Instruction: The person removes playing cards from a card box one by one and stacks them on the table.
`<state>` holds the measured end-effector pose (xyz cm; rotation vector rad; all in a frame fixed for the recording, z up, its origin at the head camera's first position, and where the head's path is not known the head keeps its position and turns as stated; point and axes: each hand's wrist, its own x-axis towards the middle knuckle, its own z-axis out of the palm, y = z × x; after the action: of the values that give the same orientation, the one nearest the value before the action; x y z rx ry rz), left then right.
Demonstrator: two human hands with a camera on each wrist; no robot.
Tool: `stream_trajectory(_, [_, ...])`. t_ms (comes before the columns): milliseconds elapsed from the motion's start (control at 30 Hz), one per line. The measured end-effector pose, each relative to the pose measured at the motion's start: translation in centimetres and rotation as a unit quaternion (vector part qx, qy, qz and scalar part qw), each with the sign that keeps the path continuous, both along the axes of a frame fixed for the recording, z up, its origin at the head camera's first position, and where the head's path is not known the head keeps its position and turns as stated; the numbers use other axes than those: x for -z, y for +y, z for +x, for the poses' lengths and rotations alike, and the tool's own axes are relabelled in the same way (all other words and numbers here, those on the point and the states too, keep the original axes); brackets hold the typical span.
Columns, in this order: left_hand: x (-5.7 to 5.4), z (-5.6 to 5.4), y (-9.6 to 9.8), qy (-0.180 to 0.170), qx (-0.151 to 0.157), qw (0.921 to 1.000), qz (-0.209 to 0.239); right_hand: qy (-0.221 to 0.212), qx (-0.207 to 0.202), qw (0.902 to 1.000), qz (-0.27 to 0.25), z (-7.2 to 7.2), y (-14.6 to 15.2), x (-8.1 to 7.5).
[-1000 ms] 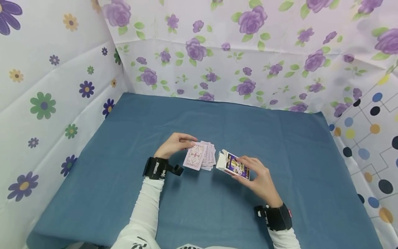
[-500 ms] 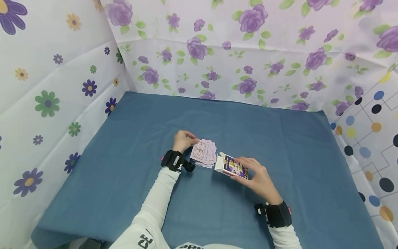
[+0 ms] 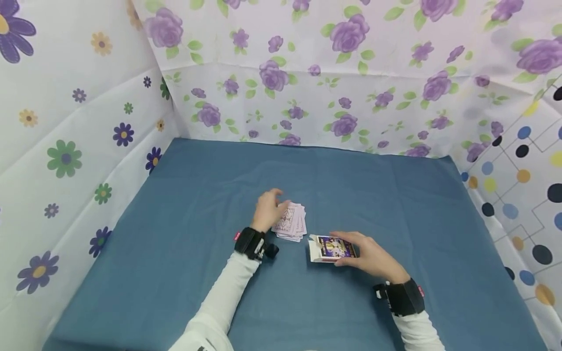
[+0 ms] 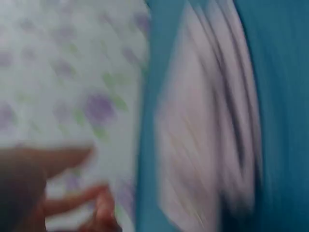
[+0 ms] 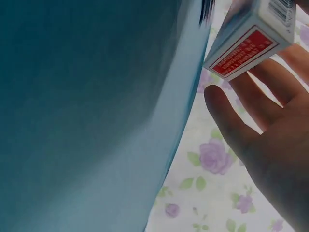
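A loose pile of playing cards [image 3: 290, 223], backs up with a pinkish pattern, lies slightly fanned on the blue cloth. In the head view my left hand [image 3: 267, 210] is at the pile's upper left edge. The blurred left wrist view has its thumb and fingers [image 4: 72, 162] apart, with nothing between them, beside the cards [image 4: 193, 145]. My right hand [image 3: 375, 258] grips a purple and white card box [image 3: 335, 247] between thumb and fingers. The box's white end flap [image 3: 314, 249] stands open toward the left. Its red-labelled side [image 5: 244, 52] shows in the right wrist view.
Blue cloth [image 3: 175, 273] covers the table, whose far edge meets a flower-printed sheet [image 3: 307, 97]. Another flowered sheet [image 3: 66, 204] hangs on the left, and a dotted sheet [image 3: 522, 209] on the right. Both wrists wear black camera straps.
My left hand has brought a card rightward onto the pile and let go of it. My right hand has turned the box more level and shifted slightly toward me.
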<state>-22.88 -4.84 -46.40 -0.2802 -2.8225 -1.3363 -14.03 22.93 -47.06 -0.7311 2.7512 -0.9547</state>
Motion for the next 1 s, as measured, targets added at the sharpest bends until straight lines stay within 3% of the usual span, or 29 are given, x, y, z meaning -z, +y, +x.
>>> stream_trajectory(67, [-1.2, 1.3, 1.0, 0.000, 0.109, 0.9941, 0.003, 0.007, -0.021, 0.9997, 0.003, -0.4, 0.5, -0.3])
stream_trajectory(133, [-2.2, 2.7, 2.0, -0.021, 0.211, 0.9772, 0.008, 0.011, -0.045, 0.9989, 0.000, -0.9, 0.8, -0.7])
stream_trajectory(167, [-2.6, 3.3, 2.4, -0.038, 0.248, 0.9680, 0.010, 0.009, -0.057, 0.9983, -0.003, -1.1, 0.8, -0.9])
stream_trajectory(200, [-2.8, 3.8, 2.8, -0.056, 0.272, 0.9608, 0.011, 0.008, -0.070, 0.9975, -0.006, -1.3, 0.9, -1.2])
stream_trajectory(267, [-2.9, 4.5, 3.6, -0.090, 0.282, 0.9551, 0.018, 0.004, -0.092, 0.9957, -0.010, -1.6, 0.8, -1.6])
stream_trajectory(400, [-2.3, 5.1, 4.7, -0.160, 0.243, 0.9535, 0.079, 0.000, -0.087, 0.9962, -0.003, -1.9, 0.7, -2.2])
stream_trajectory(533, [-1.5, 5.4, 6.0, -0.176, 0.169, 0.9581, 0.150, 0.005, -0.025, 0.9997, 0.006, -1.4, 0.5, -2.1])
stream_trajectory(700, [-0.5, 5.6, 8.4, -0.144, 0.076, 0.9692, 0.185, -0.028, 0.031, 0.9991, 0.002, -0.6, -0.2, -1.5])
stream_trajectory(833, [0.5, 5.8, 10.4, -0.083, 0.021, 0.9812, 0.173, -0.048, 0.047, 0.9975, 0.020, -0.9, -1.0, -0.8])
stream_trajectory(1000, [2.0, 6.3, 12.0, -0.055, -0.039, 0.9822, 0.175, -0.085, 0.033, 0.9934, 0.070, -1.2, -1.4, -0.4])
